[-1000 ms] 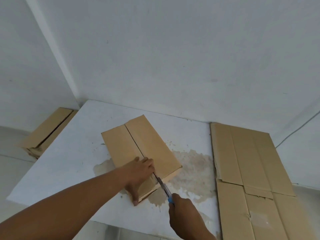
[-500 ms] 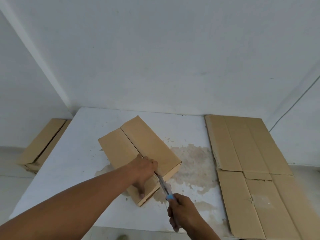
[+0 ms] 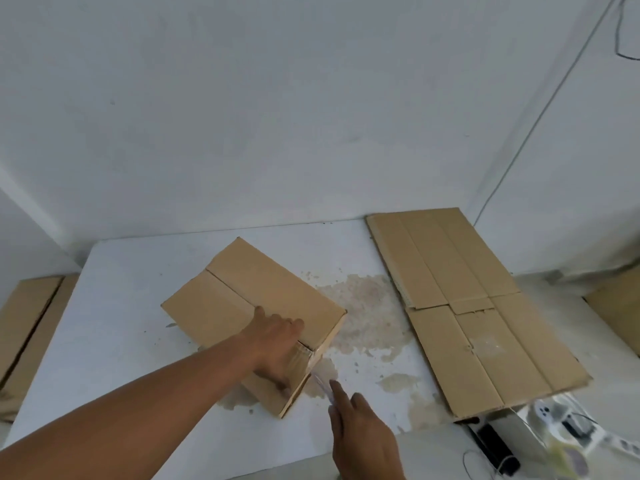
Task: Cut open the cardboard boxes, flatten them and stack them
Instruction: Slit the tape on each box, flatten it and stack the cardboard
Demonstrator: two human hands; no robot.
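A closed cardboard box [image 3: 242, 292] lies on the white table [image 3: 114, 334], its top seam running from the far left to the near right. My left hand [image 3: 275, 344] rests flat on the box's near end, fingers spread over the seam and thumb down the near side. My right hand [image 3: 360, 434] grips a utility knife [image 3: 322, 386]. The blade tip touches the box's near corner, where the tape looks split. A flattened box [image 3: 467, 306] lies on the table's right side.
More cardboard boxes [image 3: 24, 327] lie on the floor to the left of the table. A power strip [image 3: 568, 424] and a black device [image 3: 495, 445] sit at the lower right. Brown stains mark the table between the two boxes. White walls close in behind.
The view has swung to the right and pulled back. The knife has come down from the top seam to the box's near corner, and my right hand has drawn back toward me.
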